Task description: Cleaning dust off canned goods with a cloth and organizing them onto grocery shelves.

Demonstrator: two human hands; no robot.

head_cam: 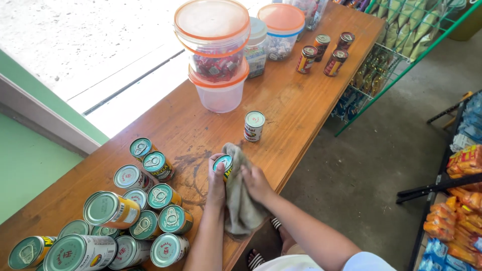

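Observation:
My left hand (217,181) grips a small tin can (223,164) with a green-rimmed lid, held just above the wooden counter (296,105). My right hand (256,183) presses a grey-beige cloth (241,200) against the can's right side; the cloth hangs down over the counter's front edge. Another small can (254,125) with a red label stands upright a little farther along the counter.
Several tin cans (145,216) lie and stand in a heap at the near left. Stacked clear tubs with orange lids (217,55) and several small dark cans (326,52) stand farther back. A green wire rack (396,50) of packets and snack shelves (457,200) flank the right side.

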